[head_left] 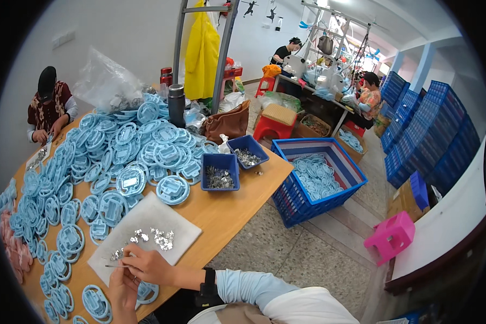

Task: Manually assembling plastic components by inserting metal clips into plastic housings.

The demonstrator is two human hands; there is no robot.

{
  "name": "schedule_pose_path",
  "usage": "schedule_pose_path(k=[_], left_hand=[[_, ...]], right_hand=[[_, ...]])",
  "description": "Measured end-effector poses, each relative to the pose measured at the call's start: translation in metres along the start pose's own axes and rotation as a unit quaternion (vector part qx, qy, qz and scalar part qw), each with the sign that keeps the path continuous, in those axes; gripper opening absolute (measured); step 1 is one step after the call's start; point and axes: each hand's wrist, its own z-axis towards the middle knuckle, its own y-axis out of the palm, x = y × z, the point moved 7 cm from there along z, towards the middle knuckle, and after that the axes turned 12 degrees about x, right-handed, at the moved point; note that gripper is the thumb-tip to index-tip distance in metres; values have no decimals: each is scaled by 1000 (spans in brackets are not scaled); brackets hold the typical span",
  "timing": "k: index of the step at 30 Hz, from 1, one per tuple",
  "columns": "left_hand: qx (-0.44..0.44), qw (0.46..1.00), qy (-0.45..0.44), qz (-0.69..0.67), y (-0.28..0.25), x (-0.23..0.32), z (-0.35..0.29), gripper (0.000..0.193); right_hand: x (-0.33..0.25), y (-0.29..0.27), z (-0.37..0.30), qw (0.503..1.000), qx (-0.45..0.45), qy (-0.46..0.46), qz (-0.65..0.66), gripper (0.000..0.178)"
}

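Observation:
My right hand (152, 264) is closed on a thin metal tool (115, 265), held roughly level over the near corner of a white foam pad (181, 229). Just below it, my left hand (123, 296) has its fingers pressed together; whatever lies between them is too small and covered to name. Small shiny metal pieces (162, 239) are scattered on the pad beyond my fingers. A light-blue plastic ring part (147, 292) shows under my right wrist, partly hidden. Many similar blue ring parts (131, 180) are heaped across the wooden table.
Two dark-blue bins (220, 183) of metal pieces stand at the table's right edge, near a dark thermos (176, 105) and a brown bag (227, 123). A blue crate (318, 208) sits on the floor at right. Across the table, another person (51, 105) works.

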Motion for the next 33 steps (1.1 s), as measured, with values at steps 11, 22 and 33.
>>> schedule_pose_path(k=[11,22,33], left_hand=[[-49,987,144,46,10,18,4,26],[7,852,405,331,20,41,-17,22],[7,841,413,350,16,37,-30,21]], right_hand=[[-1,-4,3,991,35,66,115,30],[3,-17,30,984,-79,101,120,14],[-4,-8,19,989,-88,69,96,13]])
